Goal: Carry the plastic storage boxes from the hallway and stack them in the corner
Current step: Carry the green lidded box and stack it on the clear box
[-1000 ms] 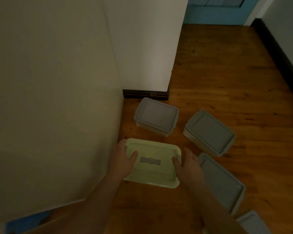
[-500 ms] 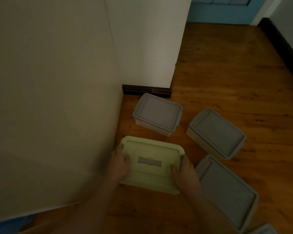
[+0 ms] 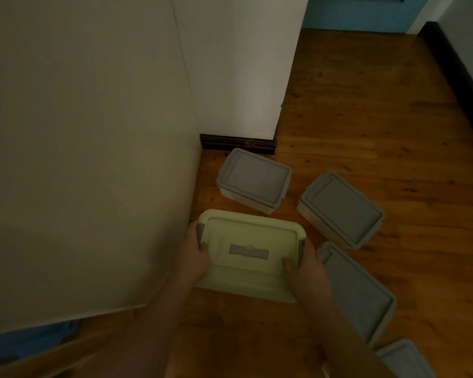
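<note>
A pale green storage box (image 3: 250, 236) with a grey lid handle and grey side latches is held low over the wooden floor. My left hand (image 3: 193, 253) grips its left end, thumb on the lid. My right hand (image 3: 303, 271) grips its right end the same way. Beyond it, a grey-lidded box (image 3: 253, 180) sits on the floor near the wall corner. A second grey-lidded box (image 3: 340, 208) lies to the right, a third (image 3: 358, 293) lies beside my right forearm, and a fourth (image 3: 402, 358) shows at the bottom edge.
A pale wall (image 3: 79, 132) runs close along the left and meets a white wall (image 3: 238, 64) with a dark skirting board (image 3: 236, 141). The wooden floor (image 3: 366, 105) stretches back to a blue door (image 3: 361, 12). A dark skirting (image 3: 459, 66) lines the right side.
Both hands have shifted from the lid top to the box's two ends and closed on it. The box now looks tilted toward me, its front side showing.
</note>
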Available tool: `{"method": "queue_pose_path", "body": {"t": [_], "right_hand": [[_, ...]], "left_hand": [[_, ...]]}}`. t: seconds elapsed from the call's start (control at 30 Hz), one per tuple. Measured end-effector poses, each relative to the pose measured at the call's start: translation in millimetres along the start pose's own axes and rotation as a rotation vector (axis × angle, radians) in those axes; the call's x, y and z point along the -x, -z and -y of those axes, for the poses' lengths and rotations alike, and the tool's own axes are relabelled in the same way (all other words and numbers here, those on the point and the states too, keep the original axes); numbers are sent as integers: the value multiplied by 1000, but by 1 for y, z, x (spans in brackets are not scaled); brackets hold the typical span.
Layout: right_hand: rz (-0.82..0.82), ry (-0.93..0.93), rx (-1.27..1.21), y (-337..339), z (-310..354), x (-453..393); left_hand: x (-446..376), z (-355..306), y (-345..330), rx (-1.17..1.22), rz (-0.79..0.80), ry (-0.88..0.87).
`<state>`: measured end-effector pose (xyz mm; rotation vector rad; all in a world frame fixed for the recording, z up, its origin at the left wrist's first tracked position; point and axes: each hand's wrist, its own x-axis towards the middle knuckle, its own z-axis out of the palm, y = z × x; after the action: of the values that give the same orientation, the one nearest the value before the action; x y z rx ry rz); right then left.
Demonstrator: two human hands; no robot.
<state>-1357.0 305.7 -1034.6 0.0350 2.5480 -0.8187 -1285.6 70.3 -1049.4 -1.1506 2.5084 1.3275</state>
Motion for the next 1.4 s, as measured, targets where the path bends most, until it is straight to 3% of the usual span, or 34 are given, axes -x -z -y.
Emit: {"method": "queue_pose_path", "body": {"t": [0.23, 0.8, 1.07, 1.4], "right_hand": [[-20, -1, 5, 74, 31, 57], [-143, 60, 10, 319, 159, 232], [-237, 101, -38, 390, 203, 309], [-384, 160, -142, 425, 229, 433]], "left_hand": [[58, -54, 43, 34, -21, -35], [245, -263, 208, 49, -54, -26], [319, -327, 275, 64, -89, -97], [421, -346, 355, 64, -163, -283]]}}
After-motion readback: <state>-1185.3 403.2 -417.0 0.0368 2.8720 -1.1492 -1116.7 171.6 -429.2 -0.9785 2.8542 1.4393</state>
